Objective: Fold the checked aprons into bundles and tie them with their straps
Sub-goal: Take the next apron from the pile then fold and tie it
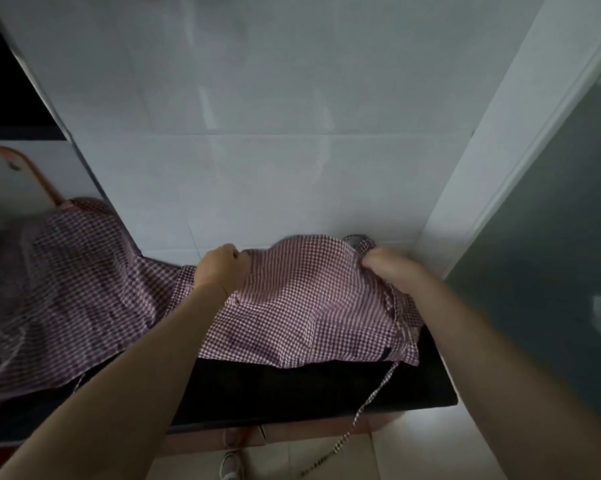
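The checked apron [312,306] is lying half-folded on the dark counter [326,386] against the tiled wall, and you are pinching its far edge with your left hand [219,268] and right hand [389,268]. Its strap [375,396] is dangling untied; another apron [67,289] is waiting unfolded at left.

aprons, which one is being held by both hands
The checked apron on the right: the left hand and right hand grip its far edge. The apron on the left lies untouched.
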